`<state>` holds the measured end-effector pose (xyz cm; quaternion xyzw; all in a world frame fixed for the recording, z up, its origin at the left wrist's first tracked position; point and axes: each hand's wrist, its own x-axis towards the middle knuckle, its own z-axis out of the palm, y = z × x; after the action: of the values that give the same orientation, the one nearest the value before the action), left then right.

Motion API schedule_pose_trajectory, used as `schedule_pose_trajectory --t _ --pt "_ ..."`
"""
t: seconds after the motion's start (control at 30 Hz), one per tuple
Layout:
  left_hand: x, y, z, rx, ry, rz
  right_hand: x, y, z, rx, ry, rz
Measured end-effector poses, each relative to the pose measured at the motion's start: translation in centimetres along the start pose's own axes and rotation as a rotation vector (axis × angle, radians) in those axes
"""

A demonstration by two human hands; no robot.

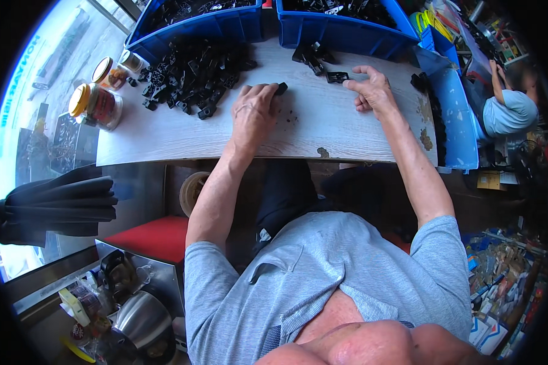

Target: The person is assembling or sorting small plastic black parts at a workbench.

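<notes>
My left hand (254, 111) lies palm down on the pale wooden table (164, 143), its fingertips on a small black plastic part (281, 88). Tiny dark bits are scattered just right of that hand. My right hand (371, 89) rests on the table with fingers curled, its thumb and forefinger touching another small black part (337, 76). A pile of several black plastic parts (192, 73) spreads to the left of my left hand. A few more black parts (310, 56) lie beyond, close to the blue bins.
Two blue bins (225, 27) (347, 33) holding black parts stand at the table's far edge. Two jars with yellow lids (97, 104) (109, 73) sit at the left end. A blue tray (460, 115) lies at right. Another person (508, 109) is seated at far right. A kettle (143, 322) stands at lower left.
</notes>
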<state>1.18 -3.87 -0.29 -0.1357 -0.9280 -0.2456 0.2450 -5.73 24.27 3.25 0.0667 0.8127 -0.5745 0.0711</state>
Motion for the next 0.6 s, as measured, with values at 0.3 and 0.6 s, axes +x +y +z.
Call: schedule_pose_trajectory --t 0.3,0.6 --pt "1.2 1.8 1.4 -0.205 0.061 -0.004 0.5 -1.4 1.4 -0.278 -0.073 0.031" --pt "3.8 4.0 4.5 -0.217 -0.025 0.269 -1.3 -1.1 1.9 -0.152 -0.241 0.062"
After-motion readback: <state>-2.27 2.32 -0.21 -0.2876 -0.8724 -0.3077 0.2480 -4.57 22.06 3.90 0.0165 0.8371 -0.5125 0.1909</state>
